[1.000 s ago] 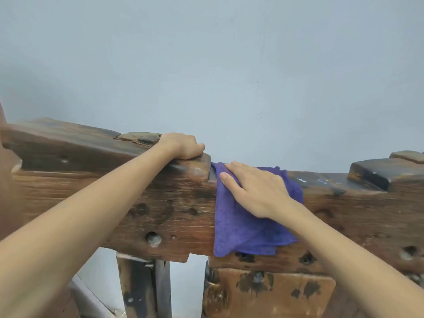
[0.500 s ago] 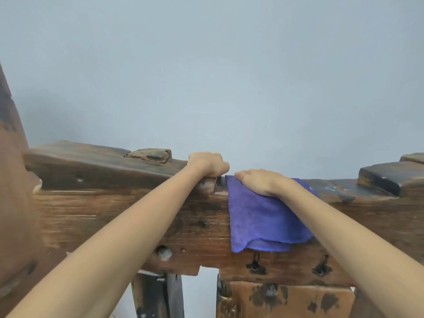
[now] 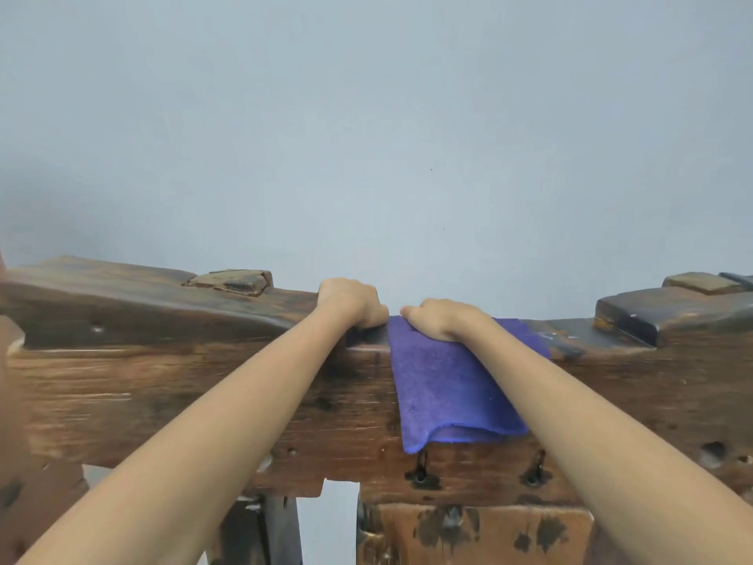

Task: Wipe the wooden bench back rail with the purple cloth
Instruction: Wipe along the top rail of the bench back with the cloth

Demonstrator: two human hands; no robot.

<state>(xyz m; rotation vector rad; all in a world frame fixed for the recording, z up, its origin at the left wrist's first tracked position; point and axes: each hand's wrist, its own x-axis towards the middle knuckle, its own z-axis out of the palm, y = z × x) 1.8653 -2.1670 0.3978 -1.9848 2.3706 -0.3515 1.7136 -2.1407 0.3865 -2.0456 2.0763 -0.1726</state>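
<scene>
Two hands on the back rail, cloth draped over its top edge

The wooden back rail (image 3: 171, 385) ran across the whole view from the left edge to the right, dark and worn along its top and lighter brown on its near face. Near its left end a small raised wooden block (image 3: 230, 281) was set into the top surface.

Right of that block, the left hand (image 3: 351, 301) lay on the top edge of the rail, its fingers curled over the far side so that its grip was closed on the wood itself. It held no cloth.

Just beside it, almost touching, the right hand (image 3: 442, 322) sat on the purple cloth (image 3: 448, 385), fingers bent and pressing the cloth down against the top edge of the rail. Whether the fingers curled round the cloth at the back could not be told.

The cloth hung folded over the top edge and down the near face of the rail, its lower hem ending just above two dark metal fittings (image 3: 423, 477).

Toward the right end, a thick dark step (image 3: 652, 311) rose from the rail's top, with a smaller block (image 3: 703, 282) on it. A plain pale wall (image 3: 366, 136) stood behind.
</scene>
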